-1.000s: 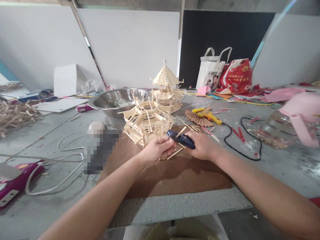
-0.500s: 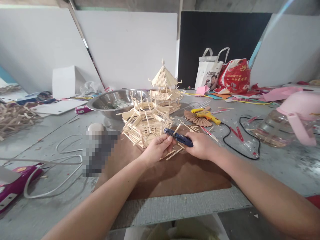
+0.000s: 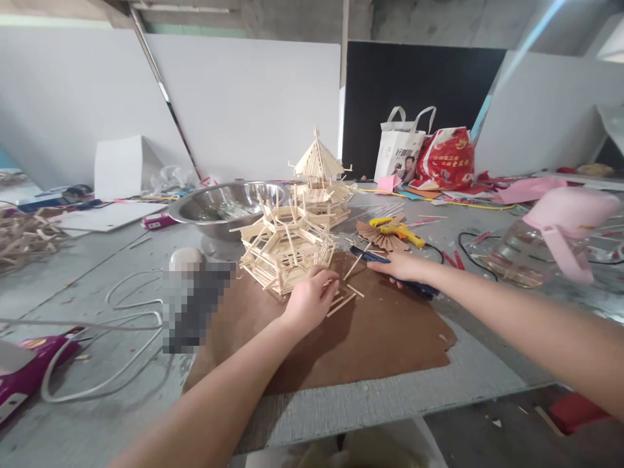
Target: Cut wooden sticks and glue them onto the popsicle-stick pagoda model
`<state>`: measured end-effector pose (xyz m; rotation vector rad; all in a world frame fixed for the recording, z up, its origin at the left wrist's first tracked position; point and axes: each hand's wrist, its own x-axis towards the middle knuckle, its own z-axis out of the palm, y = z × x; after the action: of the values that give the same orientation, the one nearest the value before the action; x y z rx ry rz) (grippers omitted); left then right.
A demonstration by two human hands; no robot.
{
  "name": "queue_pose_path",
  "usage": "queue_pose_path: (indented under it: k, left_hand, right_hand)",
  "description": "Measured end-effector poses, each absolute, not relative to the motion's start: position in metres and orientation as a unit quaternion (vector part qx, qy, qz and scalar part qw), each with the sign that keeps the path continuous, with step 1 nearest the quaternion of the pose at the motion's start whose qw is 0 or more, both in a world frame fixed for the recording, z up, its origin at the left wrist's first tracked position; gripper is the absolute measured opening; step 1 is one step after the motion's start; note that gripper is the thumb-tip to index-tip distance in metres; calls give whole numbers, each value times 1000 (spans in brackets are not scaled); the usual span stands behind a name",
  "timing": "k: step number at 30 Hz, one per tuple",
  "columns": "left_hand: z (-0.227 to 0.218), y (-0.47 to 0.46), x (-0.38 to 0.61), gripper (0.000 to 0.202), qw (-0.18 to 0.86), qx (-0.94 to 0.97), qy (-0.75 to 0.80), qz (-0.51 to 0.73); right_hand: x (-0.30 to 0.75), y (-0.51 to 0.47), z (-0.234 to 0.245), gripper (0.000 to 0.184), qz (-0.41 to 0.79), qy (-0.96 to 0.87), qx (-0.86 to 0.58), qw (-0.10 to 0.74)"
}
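Observation:
My left hand (image 3: 312,300) is low over the brown mat (image 3: 370,351), in front of an open lattice of thin wooden sticks (image 3: 287,250). Its fingers are curled together; whatever they might hold is hidden. Further right, my right hand (image 3: 402,268) reaches over a long dark blue tool (image 3: 422,288), fingers around its middle; the tool's exact kind is unclear. A thin stick (image 3: 353,267) crosses near the tool's far tip. Short cut sticks (image 3: 341,305) lie between the two hands. Behind the lattice stands a stick pavilion with a pointed roof (image 3: 319,159).
A steel basin (image 3: 195,214) sits behind left. A yellow glue gun (image 3: 400,231) lies beside a brown paper fan (image 3: 383,237), its cable trailing right. At right stands a pink-lidded jug (image 3: 526,250). A white cable (image 3: 160,318) and purple power strip (image 3: 43,361) occupy the left.
My right hand has carried the blue tool right and away from my left hand, which no longer touches it. My left hand has stayed near the lattice. The view has shifted slightly.

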<state>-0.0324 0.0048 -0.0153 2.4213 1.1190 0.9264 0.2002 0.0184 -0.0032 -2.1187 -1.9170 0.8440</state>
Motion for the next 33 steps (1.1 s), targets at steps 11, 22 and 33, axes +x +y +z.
queue_pose_path:
  k: [11, 22, 33]
  left_hand:
    - [-15, 5, -32, 20, 140, 875, 360, 292]
    - [-19, 6, -32, 20, 128, 882, 360, 275]
    - [-19, 6, -33, 20, 115, 880, 369, 277]
  right_hand:
    - [197, 37, -6, 64, 316, -547, -771, 81]
    - [195, 43, -14, 70, 291, -538, -788, 74]
    - [195, 44, -13, 64, 292, -536, -790, 59]
